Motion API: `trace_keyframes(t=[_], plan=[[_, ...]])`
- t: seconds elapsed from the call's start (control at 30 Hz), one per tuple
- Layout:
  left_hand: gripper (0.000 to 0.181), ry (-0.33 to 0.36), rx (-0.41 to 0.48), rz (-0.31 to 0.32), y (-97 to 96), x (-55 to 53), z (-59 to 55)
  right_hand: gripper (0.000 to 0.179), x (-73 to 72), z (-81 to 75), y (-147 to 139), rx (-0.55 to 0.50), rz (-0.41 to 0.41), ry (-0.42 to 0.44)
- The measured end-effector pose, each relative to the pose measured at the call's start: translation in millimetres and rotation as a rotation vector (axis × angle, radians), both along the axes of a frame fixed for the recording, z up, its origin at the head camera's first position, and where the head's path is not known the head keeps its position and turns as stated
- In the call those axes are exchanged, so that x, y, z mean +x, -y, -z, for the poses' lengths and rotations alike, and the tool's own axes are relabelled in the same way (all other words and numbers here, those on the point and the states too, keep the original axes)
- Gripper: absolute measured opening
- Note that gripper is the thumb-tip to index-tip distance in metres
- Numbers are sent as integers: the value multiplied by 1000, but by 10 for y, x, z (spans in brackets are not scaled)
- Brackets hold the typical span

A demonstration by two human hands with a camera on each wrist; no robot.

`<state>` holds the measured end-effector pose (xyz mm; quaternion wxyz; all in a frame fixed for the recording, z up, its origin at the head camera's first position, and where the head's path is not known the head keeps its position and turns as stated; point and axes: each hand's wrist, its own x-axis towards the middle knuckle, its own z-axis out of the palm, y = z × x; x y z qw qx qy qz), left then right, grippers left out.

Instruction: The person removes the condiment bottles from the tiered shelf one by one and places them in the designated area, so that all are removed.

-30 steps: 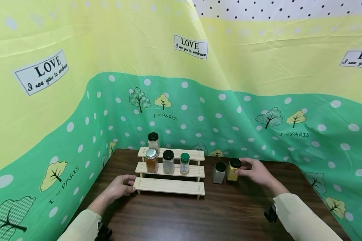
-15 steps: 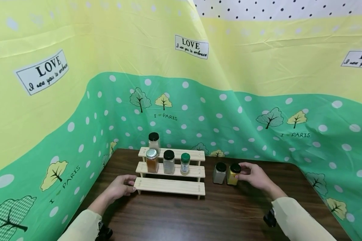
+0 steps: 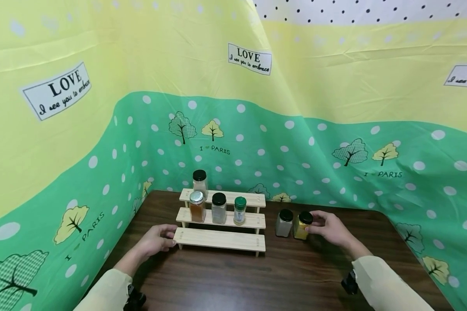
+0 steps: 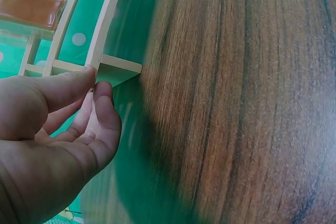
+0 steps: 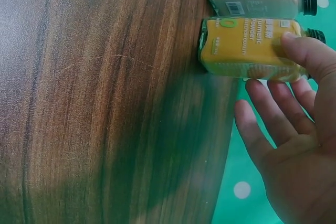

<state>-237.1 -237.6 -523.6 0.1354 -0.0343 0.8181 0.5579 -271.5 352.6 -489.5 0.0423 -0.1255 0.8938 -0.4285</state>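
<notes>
Before us, a right hand [image 3: 328,226], the nearer of 2, curls thumb [image 5: 302,48] and fingers [image 5: 266,108] round a turmeric powder jar [image 5: 236,48] upright on the table [image 3: 225,276] to their left, beside a grey-filled jar [image 3: 283,227], while the left hand [image 3: 155,240] pinches the front step [image 3: 218,239] of the 3-tier wooden rack [image 3: 253,221]

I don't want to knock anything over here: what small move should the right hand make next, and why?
I'd probably have the right hand ease its grip off the yellow jar: the jar appears to stand upright on the table, close beside the grey jar, so it likely needs no support.
</notes>
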Motion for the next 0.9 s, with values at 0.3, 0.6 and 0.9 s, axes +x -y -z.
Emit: trace_keyframes(t=[0.3,0.6,0.9], plan=[[53,14,6,-25,5,-10,12,50,-17,1,4,33,20,5],[54,13,13,-8,7,-12,8,52,-4,-30,37,-4,1,41],[55,-1,8,0,13,8,5,60,-27,-249,104,177,3,-48]])
